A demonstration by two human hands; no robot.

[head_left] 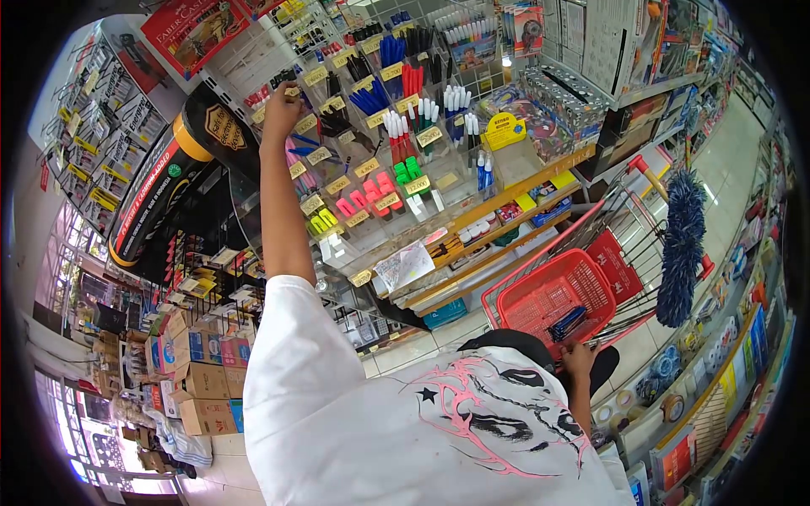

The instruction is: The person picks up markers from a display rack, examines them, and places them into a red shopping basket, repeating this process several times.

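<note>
My left hand [283, 106] is raised to the far left of a tiered pen display [371, 135], its fingers curled together beside a price tag; what they hold is too small to name. Around it are slots of blue, black and red pens. Lower slots hold pink highlighters [386, 182], green ones [411, 174] and white erasers [337, 250]. My right hand [578, 360] is low, at the near edge of a red basket [527, 299], with fingers bent around something hidden. Dark blue packs [567, 324] lie in the basket close to it.
The basket sits in a metal shopping cart [637, 228]. A blue fluffy duster [683, 244] stands at the cart's right side. Stocked shelves [717, 388] run along the right. Hanging racks [110, 143] and cardboard boxes [205, 381] are at the left. Tiled floor [405, 352] shows below the display.
</note>
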